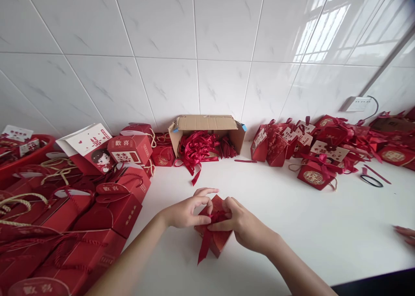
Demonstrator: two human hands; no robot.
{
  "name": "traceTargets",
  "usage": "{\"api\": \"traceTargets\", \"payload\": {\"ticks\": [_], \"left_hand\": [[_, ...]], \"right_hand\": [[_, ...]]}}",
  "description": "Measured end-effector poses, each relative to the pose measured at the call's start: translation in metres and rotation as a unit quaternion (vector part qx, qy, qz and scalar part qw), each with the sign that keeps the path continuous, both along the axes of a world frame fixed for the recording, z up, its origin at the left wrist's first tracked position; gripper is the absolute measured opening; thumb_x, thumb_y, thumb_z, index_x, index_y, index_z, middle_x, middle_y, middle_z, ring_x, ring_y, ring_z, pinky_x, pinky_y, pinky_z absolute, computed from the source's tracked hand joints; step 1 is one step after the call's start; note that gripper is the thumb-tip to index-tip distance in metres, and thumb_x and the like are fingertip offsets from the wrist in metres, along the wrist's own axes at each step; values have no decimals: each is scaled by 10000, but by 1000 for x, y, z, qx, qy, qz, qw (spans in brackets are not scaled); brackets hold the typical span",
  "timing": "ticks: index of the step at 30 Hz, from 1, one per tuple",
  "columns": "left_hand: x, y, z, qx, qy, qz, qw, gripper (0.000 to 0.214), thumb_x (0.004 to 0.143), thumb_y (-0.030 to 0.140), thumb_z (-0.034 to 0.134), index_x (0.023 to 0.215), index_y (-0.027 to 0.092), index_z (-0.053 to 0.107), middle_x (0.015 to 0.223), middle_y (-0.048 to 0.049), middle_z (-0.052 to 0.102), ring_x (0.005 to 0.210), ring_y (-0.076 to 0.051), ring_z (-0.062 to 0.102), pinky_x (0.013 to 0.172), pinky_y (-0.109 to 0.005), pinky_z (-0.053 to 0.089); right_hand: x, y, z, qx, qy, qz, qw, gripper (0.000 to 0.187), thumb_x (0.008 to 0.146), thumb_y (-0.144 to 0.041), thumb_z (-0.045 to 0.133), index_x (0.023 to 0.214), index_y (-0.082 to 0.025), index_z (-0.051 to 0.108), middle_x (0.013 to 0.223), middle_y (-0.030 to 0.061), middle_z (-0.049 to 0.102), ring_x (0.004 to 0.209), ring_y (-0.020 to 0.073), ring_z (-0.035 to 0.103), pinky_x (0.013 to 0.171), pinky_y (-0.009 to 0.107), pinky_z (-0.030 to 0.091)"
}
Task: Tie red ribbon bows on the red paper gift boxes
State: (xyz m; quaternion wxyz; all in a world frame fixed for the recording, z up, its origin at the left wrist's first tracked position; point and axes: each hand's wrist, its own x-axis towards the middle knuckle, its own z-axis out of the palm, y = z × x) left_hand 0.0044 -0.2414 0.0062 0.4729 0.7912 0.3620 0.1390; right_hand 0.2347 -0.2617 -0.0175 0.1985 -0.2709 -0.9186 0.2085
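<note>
Marble-patterned wall tiles (165, 27) back a white tabletop (275, 209) where an open cardboard carton (205, 122) stands at the rear. At the near centre, the left hand (186, 211) and right hand (241, 220) frame a small red gift box (221, 240), fingertips of both closed on its satin ribbon (204, 246).

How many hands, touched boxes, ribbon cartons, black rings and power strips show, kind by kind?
Hands: 3 (left hand, right hand, another person's hand)
Touched box: 1
Ribbon carton: 1
Black ring: 1
Power strip: 1
Total: 7
</note>
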Motion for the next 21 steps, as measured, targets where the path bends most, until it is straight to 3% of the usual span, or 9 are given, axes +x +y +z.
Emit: {"api": "traceTargets", "payload": {"ticks": [6,14,18,21], "left_hand": [[-1,1,-4,-2,14,-8,1000,168,747,321,680,861,229,597,1535,-5,168,1422,-252,46,1125,-427,184],[-1,1,1,-24,-11,-7,1000,214,871,413,508,806,215,555,1516,-16,247,1418,-226,93,1121,-423,205],[3,3,-1,13,32,-5,999,133,810,359,608,823,227,600,1557,44,87,1423,-261,-51,1135,-474,110],[4,3,-4,33,27,5,999,153,744,338,685,763,214,597,1557,47,87,1420,-287,-61,1135,-484,100]], "right_hand": [[-2,0,0,-3,4,-3,1000,366,904,-186,481,1156,-412,619,861,38,379,819,181,359,709,304,389],[-3,2,-3,0,17,-4,1000,440,858,-67,470,1091,-384,668,849,33,364,818,173,371,699,295,395],[-3,2,-2,1,21,-5,1000,425,862,-71,470,1065,-378,681,816,23,344,788,164,356,683,287,388],[-3,1,-1,-1,31,-3,1000,377,875,-85,462,1003,-334,713,814,24,339,792,161,352,685,278,392]]}}
